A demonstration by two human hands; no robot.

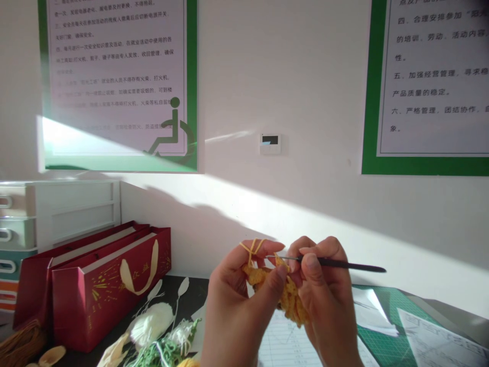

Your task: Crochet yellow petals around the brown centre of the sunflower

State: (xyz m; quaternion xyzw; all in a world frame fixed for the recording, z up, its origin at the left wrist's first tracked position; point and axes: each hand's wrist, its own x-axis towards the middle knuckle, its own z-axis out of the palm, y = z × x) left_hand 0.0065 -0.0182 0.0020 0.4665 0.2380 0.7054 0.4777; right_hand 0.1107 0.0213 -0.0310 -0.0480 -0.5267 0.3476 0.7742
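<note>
A yellow crocheted piece (296, 303) hangs between my two hands above the table. My left hand (244, 295) pinches its upper edge between thumb and fingers, with yellow yarn (252, 248) wrapped and crossed over the raised index finger. In my right hand (324, 285) is a crochet hook (353, 265) with a black handle, held between thumb and fingers. Its thin metal shaft points left and its tip is at the yellow stitches, close to my left fingertips. The fingers of my right hand partly cover the crocheted piece.
Red gift bags (110, 285) stand at the left beside stacked drawers (76, 209). White yarn (152, 323) and green yarn (156, 354) lie in front of them. Printed papers (439, 341) and a green cutting mat (401, 306) are on the right. Behind is a wall with posters.
</note>
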